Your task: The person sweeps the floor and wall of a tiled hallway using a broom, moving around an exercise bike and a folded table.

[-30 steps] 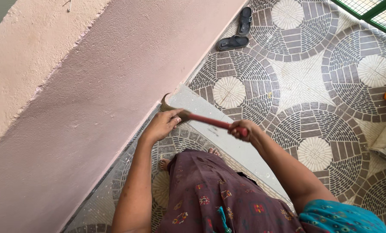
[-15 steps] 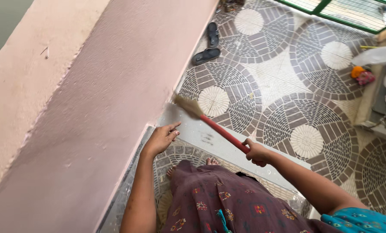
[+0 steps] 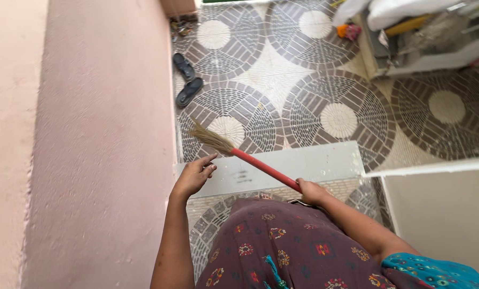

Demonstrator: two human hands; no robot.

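Observation:
My right hand (image 3: 312, 191) grips the red handle of a short broom (image 3: 250, 159). The broom's straw head (image 3: 210, 138) points up and left over the patterned floor. My left hand (image 3: 194, 175) is free, fingers loosely apart, hovering beside the pink wall (image 3: 100, 134) and just left of the handle, over a pale grey step (image 3: 303, 166). It holds nothing. My patterned maroon skirt (image 3: 282, 246) fills the lower middle.
A pair of dark sandals (image 3: 186, 80) lies on the circle-patterned tile floor (image 3: 336, 112) near the wall. Debris sits in the far corner (image 3: 181, 27). A shelf with white bags and clutter (image 3: 421, 37) stands top right. A low pale wall (image 3: 443, 214) rises at the right.
My left hand let go of the broom's neck and now hangs free. The broom swung away from the wall toward the floor, and my view turned right, showing the shelf and low wall.

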